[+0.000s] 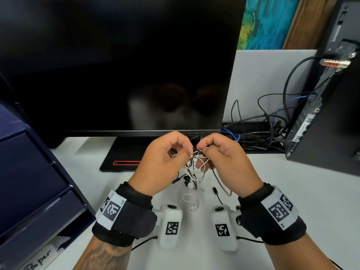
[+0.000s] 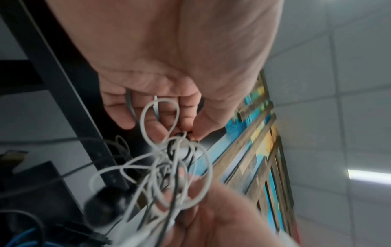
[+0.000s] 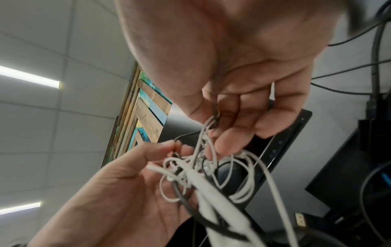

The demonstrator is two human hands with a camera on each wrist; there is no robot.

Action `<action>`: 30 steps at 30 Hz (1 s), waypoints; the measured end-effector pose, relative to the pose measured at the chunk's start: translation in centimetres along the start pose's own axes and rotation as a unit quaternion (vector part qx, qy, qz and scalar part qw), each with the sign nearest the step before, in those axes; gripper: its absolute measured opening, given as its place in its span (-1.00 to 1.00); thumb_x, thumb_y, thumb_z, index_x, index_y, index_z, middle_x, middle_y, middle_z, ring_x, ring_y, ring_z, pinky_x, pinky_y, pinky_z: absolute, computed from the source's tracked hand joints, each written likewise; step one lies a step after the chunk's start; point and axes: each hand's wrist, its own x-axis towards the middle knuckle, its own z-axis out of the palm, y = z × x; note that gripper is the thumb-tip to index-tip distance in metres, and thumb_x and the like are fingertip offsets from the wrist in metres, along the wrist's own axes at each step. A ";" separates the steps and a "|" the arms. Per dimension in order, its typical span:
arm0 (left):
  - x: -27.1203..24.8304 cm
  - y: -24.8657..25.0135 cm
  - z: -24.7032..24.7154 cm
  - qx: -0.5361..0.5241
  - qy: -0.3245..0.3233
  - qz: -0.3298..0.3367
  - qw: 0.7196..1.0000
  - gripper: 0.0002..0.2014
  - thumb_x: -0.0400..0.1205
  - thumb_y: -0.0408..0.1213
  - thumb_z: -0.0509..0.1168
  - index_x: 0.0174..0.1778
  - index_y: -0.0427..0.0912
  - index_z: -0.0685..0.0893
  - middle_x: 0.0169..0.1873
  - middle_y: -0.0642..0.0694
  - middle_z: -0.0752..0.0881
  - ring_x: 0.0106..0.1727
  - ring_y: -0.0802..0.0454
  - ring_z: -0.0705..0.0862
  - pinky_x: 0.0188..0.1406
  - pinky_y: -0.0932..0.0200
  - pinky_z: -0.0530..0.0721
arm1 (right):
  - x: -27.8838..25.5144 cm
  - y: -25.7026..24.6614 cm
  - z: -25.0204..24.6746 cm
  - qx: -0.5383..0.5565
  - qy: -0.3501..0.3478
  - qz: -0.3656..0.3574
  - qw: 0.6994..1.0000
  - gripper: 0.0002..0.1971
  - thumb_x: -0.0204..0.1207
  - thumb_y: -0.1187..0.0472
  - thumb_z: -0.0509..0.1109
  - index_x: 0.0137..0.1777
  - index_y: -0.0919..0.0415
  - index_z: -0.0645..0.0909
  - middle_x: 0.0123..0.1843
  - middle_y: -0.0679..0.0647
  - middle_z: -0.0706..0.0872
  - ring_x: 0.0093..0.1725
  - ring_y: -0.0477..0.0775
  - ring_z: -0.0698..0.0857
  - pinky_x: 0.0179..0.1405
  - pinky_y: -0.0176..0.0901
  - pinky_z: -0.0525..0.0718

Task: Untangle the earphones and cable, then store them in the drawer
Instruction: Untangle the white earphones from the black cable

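A knot of white earphone wire and black cable [image 1: 194, 162] hangs between my two hands above the white desk [image 1: 292, 191]. My left hand [image 1: 181, 151] pinches the tangle [image 2: 180, 147] from the left with curled fingers. My right hand [image 1: 202, 149] pinches it from the right, thumb and fingers closed on the wires [image 3: 209, 133]. White earbuds [image 1: 191, 186] and a black plug [image 1: 215, 190] dangle down to the desk below the hands. The blue drawer unit [image 1: 29, 182] stands at the left, its drawers closed.
A dark monitor [image 1: 116, 65] on a black stand [image 1: 124, 158] fills the back. A black computer tower [image 1: 331, 114] stands at the right with a heap of black and blue cables [image 1: 253, 133] beside it. A labelled paper strip [image 1: 41, 260] lies lower left.
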 end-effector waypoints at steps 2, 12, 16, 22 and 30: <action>0.2 0.1 -0.3 -0.056 0.032 -0.014 0.998 -0.85 0.65 -0.54 0.34 -0.16 -0.22 0.69 -0.22 -0.08 0.76 -0.14 0.01 0.73 -0.06 0.20 0.69 | 0.2 0.3 -0.3 -0.009 0.013 0.015 1.000 -0.79 0.68 0.45 0.22 0.01 0.21 0.67 -0.40 0.09 0.78 -0.39 0.00 0.71 -0.20 -0.19 0.66; 0.1 -0.8 -0.1 0.061 -0.021 -0.022 0.998 -0.91 0.63 -0.23 0.49 -0.01 0.04 0.74 -0.48 -0.16 0.55 -0.40 -0.13 0.54 -0.16 -0.21 0.69 | -0.3 -0.1 0.3 -0.051 -0.001 -0.022 0.998 -0.83 0.67 0.39 0.30 0.04 0.11 0.65 -0.31 0.16 0.83 -0.29 0.14 0.78 -0.12 -0.06 0.80; 0.1 -1.0 0.1 0.109 0.004 -0.028 0.994 -0.81 0.67 -0.18 0.43 0.17 0.04 0.63 -0.56 0.01 0.56 -0.42 -0.10 0.65 -0.17 -0.12 0.70 | -0.4 -0.3 0.2 -0.072 -0.013 -0.025 0.997 -0.83 0.69 0.37 0.31 0.06 0.09 0.65 -0.31 0.17 0.82 -0.31 -0.06 0.79 -0.17 -0.27 0.75; 0.4 -0.7 -0.6 0.041 0.136 -0.023 0.990 -0.85 0.73 -0.34 0.31 -0.11 -0.07 0.74 -0.43 -0.09 0.75 -0.35 0.04 0.72 -0.20 0.17 0.69 | -0.3 0.3 0.2 -0.086 -0.021 -0.001 0.996 -0.82 0.68 0.37 0.28 0.07 0.09 0.64 -0.33 0.03 0.83 -0.23 -0.06 0.84 -0.10 -0.32 0.74; 0.5 -1.5 -1.2 0.048 0.128 -0.057 0.989 -0.64 0.62 -0.49 0.34 0.23 0.03 0.68 0.20 0.17 0.71 0.21 0.24 0.66 0.18 0.35 0.58 | -0.1 0.5 0.1 -0.120 -0.013 -0.003 0.993 -0.80 0.68 0.36 0.27 0.09 0.05 0.63 -0.32 0.07 0.83 -0.31 -0.06 0.78 -0.07 -0.05 0.80</action>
